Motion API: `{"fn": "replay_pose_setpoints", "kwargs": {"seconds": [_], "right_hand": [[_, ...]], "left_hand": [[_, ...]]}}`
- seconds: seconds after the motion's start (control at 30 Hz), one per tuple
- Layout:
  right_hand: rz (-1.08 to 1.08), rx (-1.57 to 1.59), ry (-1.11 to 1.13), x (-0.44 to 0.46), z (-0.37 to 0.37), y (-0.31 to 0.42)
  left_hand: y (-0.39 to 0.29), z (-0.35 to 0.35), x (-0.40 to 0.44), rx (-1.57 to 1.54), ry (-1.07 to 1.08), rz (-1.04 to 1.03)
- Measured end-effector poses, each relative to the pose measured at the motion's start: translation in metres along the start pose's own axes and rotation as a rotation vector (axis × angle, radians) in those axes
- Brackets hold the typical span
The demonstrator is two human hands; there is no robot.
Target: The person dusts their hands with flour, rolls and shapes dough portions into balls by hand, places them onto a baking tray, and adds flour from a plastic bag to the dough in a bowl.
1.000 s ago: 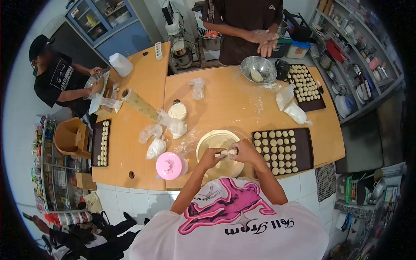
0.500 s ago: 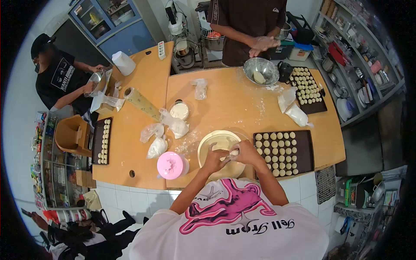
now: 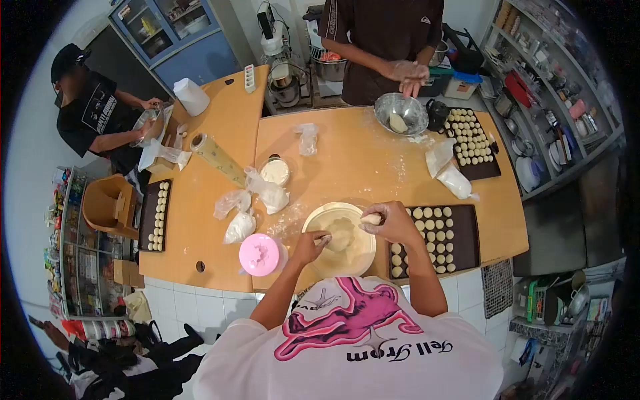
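Cream bowl (image 3: 361, 257) on powder-dusted table (image 3: 353, 170); blue cabinet (image 3: 200, 67); tiled floor (image 3: 208, 308).

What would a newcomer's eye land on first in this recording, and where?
Probably the pink print on the wearer's white shirt, bottom centre, and the pink tub left of the cream bowl. Next, the rows of dough balls on the dark tray right of that bowl. Then the right hand, holding a dough lump by the bowl's rim.
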State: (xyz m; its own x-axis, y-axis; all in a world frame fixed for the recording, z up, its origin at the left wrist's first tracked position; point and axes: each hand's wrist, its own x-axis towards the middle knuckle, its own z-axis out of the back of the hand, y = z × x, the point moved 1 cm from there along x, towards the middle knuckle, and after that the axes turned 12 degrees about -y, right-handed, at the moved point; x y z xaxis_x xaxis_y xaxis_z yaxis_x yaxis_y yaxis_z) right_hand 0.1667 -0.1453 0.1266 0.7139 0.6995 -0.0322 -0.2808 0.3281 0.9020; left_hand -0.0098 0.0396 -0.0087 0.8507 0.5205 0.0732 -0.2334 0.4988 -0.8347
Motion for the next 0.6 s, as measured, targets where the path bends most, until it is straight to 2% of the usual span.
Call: {"fn": "replay_pose_setpoints", "kwargs": {"seconds": [0.1, 0.13, 0.23, 0.27, 0.3, 0.33, 0.37, 0.4, 0.43, 0.47, 0.5, 0.57, 0.6], "right_hand": [[-0.097, 0.058, 0.09, 0.004, -0.019, -0.018], [-0.088, 0.245, 0.152, 0.006, -0.037, -0.048], [-0.328, 0.641, 0.163, 0.001, -0.071, -0.07], [-0.331, 0.732, 0.185, -0.003, -0.078, -0.071], [-0.317, 0.672, 0.154, -0.006, -0.088, -0.069], [-0.303, 0.612, 0.123, -0.009, -0.098, -0.066], [-0.289, 0.551, 0.091, -0.013, -0.104, -0.068], [-0.336, 0.443, 0.172, -0.017, -0.113, -0.082], [-0.358, 0.508, 0.104, -0.023, -0.118, -0.079], [-0.379, 0.573, 0.035, -0.028, -0.127, -0.074], [-0.4, 0.636, -0.033, -0.031, -0.13, -0.07], [-0.36, 0.511, 0.105, -0.032, -0.098, -0.044], [-0.322, 0.432, 0.16, -0.029, -0.083, -0.039]], "left_hand": [[-0.018, 0.001, 0.0, 0.193, -0.031, -0.005], [-0.022, -0.002, 0.001, 0.119, -0.097, -0.078], [-0.038, -0.018, 0.001, -0.122, -0.247, -0.244], [-0.048, -0.024, 0.001, -0.216, -0.267, -0.262], [-0.062, -0.031, 0.0, -0.31, -0.286, -0.279], [-0.08, -0.04, -0.002, -0.453, -0.266, -0.009], [-0.077, -0.046, 0.001, -0.484, -0.327, -0.011], [-0.07, -0.052, 0.007, -0.515, -0.388, -0.013], [-0.077, -0.049, 0.015, -0.547, -0.447, -0.017], [-0.083, -0.046, 0.018, -0.44, -0.484, 0.026], [-0.082, -0.045, 0.022, -0.488, -0.462, 0.061], [-0.075, -0.046, 0.026, -0.579, -0.422, 0.134], [-0.068, -0.051, 0.028, -0.742, -0.476, 0.167]]}}
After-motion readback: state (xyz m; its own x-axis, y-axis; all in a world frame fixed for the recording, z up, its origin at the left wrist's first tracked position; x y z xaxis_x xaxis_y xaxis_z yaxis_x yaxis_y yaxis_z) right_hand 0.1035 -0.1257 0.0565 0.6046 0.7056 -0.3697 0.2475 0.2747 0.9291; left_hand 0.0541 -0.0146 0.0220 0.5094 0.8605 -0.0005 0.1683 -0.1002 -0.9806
